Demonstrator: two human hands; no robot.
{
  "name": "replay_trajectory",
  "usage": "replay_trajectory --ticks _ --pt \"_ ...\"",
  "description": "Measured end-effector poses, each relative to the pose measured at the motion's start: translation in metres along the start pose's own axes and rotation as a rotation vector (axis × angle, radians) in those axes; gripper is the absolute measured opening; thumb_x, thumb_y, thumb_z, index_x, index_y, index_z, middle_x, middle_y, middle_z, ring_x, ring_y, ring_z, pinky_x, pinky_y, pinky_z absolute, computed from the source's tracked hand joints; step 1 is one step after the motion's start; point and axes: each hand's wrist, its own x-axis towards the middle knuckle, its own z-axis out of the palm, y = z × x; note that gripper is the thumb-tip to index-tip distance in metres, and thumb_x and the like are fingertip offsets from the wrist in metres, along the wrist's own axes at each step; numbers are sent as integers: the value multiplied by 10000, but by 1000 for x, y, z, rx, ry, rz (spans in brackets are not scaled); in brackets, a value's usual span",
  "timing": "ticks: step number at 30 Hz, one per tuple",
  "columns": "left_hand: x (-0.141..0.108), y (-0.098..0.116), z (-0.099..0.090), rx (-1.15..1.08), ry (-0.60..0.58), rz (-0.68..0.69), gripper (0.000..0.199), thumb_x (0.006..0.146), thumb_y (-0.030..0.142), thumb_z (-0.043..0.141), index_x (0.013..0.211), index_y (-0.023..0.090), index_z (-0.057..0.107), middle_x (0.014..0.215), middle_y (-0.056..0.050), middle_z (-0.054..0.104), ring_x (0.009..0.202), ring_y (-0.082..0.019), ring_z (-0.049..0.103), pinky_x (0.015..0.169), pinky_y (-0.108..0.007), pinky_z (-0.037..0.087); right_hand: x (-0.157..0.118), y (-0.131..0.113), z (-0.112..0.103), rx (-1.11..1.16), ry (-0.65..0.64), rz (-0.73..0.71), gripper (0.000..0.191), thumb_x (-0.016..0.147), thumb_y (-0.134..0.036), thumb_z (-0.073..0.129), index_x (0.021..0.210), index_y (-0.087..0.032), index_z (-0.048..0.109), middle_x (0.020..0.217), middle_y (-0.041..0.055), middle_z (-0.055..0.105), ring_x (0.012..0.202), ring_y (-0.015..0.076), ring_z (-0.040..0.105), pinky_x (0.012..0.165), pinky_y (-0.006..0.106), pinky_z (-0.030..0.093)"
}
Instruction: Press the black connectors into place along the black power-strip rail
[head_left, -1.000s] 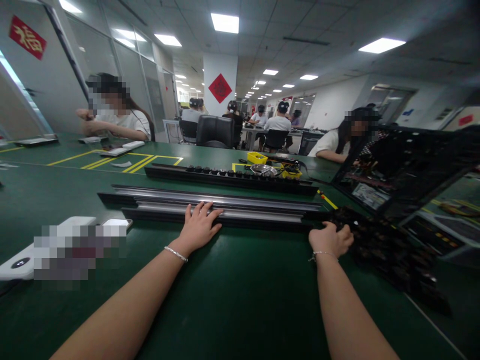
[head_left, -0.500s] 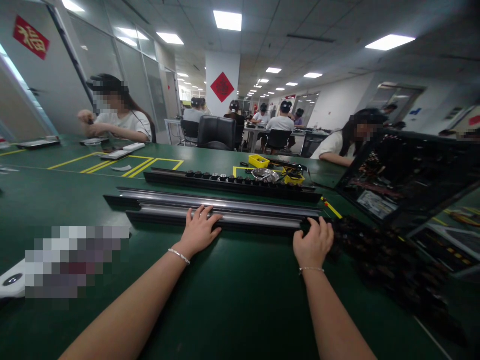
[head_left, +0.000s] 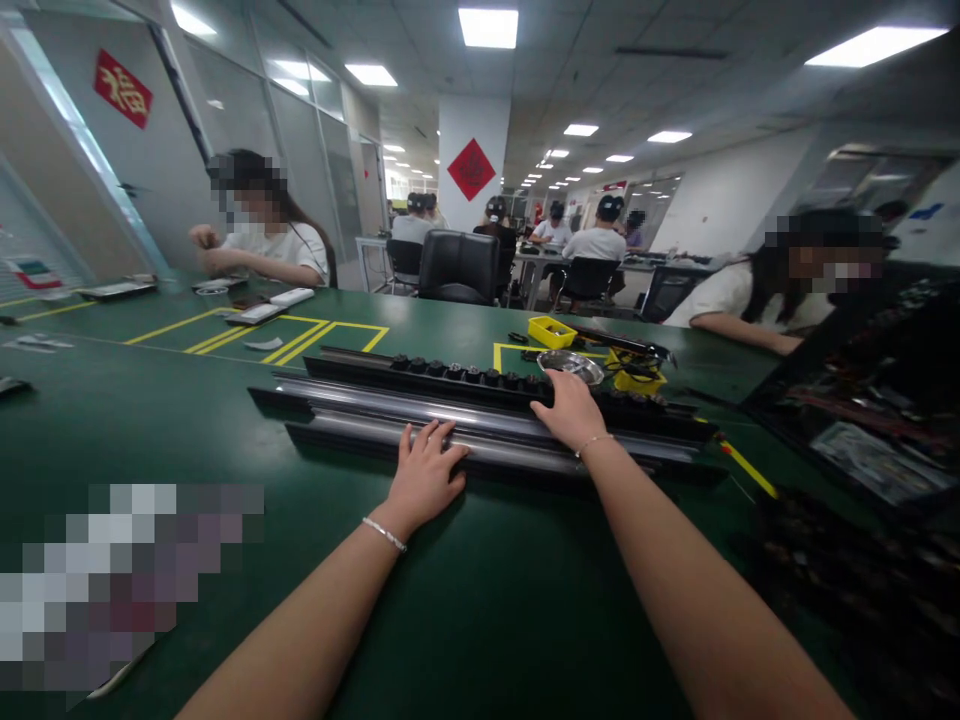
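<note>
My left hand (head_left: 427,475) lies with its fingers spread on the near long black rail (head_left: 525,458), holding nothing. A second long black rail (head_left: 375,398) lies just behind, its shiny ridge catching the light. Farther back is a third black rail (head_left: 352,368), with a row of small black knob-like parts (head_left: 480,376) along it. Over that row reaches my right hand (head_left: 574,412), thumb and fingers apart. Its fingertips are close to the row and in front of a round metal dish (head_left: 585,366); whether they touch a part I cannot tell.
Behind the rails stand a yellow bin (head_left: 551,331) and a second yellow bin (head_left: 639,381) with dark cables. A pile of dark small parts (head_left: 847,570) lies at right, below an open black casing (head_left: 892,400). Co-workers sit across the green table (head_left: 187,420).
My right hand has left the right end of the near rail and moved left and forward to the row of black parts. My left hand stays on the near rail. The view has turned right.
</note>
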Motion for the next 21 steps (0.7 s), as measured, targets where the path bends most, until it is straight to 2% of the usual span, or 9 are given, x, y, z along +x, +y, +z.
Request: replay_trajectory --ticks 3,5,7,10,13,18,21 --pt "-1 -2 -1 -33 -12 28 389 753 270 594 1134 352 580 1389 -30 449 1328 -285 313 1102 -585 111 49 -5 13 -123 -198 -96 696 720 -410 631 1300 -70 452 1330 174 494 1290 298 364 1076 386 282" --pt "-2 -3 -2 -53 -24 41 476 751 257 600 1209 364 527 1398 -22 439 1336 -276 299 1109 -583 91 76 -9 23 -189 -334 -134 739 686 -458 660 1299 -97 460 1289 180 532 1238 310 435 1045 410 313" --pt "-3 -4 -2 -67 -31 45 537 752 246 602 1262 364 483 1400 -20 435 1340 -270 290 1113 -581 86 97 -13 32 -209 -490 -142 754 660 -510 668 1290 -142 477 1217 166 590 1129 305 537 958 406 397" --pt "-2 -5 -2 -82 -43 40 546 765 212 585 1277 360 469 1406 -24 424 1342 -267 281 1111 -585 103 118 -18 48 -210 -671 -169 797 585 -569 694 1255 -175 522 1213 152 596 1064 302 581 846 376 463" --pt "-2 -7 -1 -85 -55 42 517 796 175 543 1264 385 473 1408 -19 420 1346 -267 270 1093 -614 115 127 -20 58 -195 -723 -220 812 544 -579 709 1219 -154 558 1180 153 613 1034 283 598 823 338 471" --pt "-3 -7 -4 -59 -15 -4 499 780 166 588 1208 410 507 1356 -15 454 1289 -283 324 1068 -640 132 124 -21 59 -215 -688 -247 783 558 -622 677 1180 -155 583 1129 151 637 1002 284 611 787 333 477" --pt "-3 -5 -7 -61 -8 -61 449 774 196 610 1176 378 532 1281 -29 487 1158 -268 419 1003 -540 312 118 -22 54 -224 -663 -229 755 570 -629 665 1163 -167 589 1119 151 639 998 294 610 770 345 476"
